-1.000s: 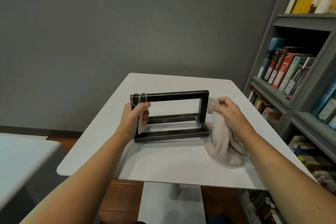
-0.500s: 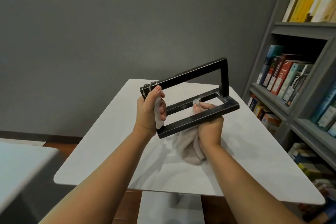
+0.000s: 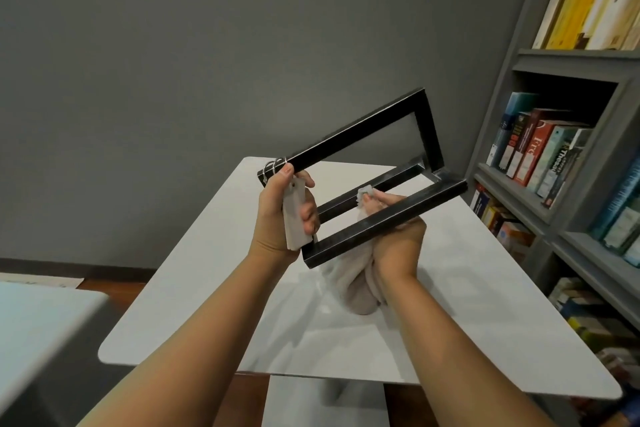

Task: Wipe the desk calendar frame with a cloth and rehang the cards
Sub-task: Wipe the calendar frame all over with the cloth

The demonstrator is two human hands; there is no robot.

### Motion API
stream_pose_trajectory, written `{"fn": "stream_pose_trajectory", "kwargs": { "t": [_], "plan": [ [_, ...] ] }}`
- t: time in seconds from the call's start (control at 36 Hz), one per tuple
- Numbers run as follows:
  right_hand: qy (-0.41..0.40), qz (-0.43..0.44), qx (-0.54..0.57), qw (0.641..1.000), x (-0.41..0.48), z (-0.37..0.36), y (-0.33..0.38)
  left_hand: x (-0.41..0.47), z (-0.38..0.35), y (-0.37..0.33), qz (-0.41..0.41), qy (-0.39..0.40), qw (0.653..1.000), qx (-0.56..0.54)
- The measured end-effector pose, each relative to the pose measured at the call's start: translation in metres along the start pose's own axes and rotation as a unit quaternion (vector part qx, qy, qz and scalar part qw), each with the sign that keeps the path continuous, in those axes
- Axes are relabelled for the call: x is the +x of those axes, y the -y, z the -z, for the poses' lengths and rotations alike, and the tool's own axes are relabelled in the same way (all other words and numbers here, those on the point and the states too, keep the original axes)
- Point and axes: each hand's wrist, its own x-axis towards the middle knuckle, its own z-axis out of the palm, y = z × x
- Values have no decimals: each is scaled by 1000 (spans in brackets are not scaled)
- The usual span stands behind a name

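- left hand [image 3: 277, 215] grips tilted black frame [image 3: 363, 128] and cards [image 3: 294, 218], held above tabletop [image 3: 194, 288]
- right hand [image 3: 394, 243] clutches cloth [image 3: 353, 284] against lower bar

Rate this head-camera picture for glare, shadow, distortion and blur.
Head view: soft, even light. The glossy table carries pale reflections and faint shadows beneath the cloth. Wide-angle distortion leans the bookshelf inward. The lower-right books are smeared. The frame looks fairly sharp.
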Motion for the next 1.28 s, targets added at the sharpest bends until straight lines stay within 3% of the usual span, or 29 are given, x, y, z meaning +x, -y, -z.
{"fn": "stream_pose_trajectory", "kwargs": {
  "t": [0.28, 0.42, 0.47, 0.56, 0.67, 0.75, 0.94, 1.03, 1.17, 1.28],
  "plan": [
    [119, -54, -42, 991, -22, -21, -21, 0, -6, -1, -12, 6, 1000, -21],
    [156, -83, -203, 963, -16, -1, -30, 2, 3, -10, -20, -7, 1000, -17],
    [118, -79, -200, 969, -14, 7, -28, 4, 3, -15, -30, -13, 999, 0],
    [27, -65, -76, 995, -8, 11, -12, 5, 1, -14, -36, -33, 999, 10],
    [-35, 25, -15, 999, 1, 1, 2, 1, -5, -7, -14, -61, 998, 12],
    [-25, 68, -12, 997, 1, -7, 1, -2, -12, -5, -7, -53, 999, 9],
    [90, 151, -195, 965, -19, -2, -25, -4, -22, -8, -16, -43, 999, 17],
    [82, 189, -206, 957, -19, 1, -24, -3, -22, -6, -22, -55, 997, 41],
    [-1, 130, -91, 987, -10, 3, -15, -3, -24, -3, -36, -70, 995, 57],
    [54, 81, -115, 989, -13, 0, -21, -3, -28, -3, -39, -63, 995, 62]
  ]
}}
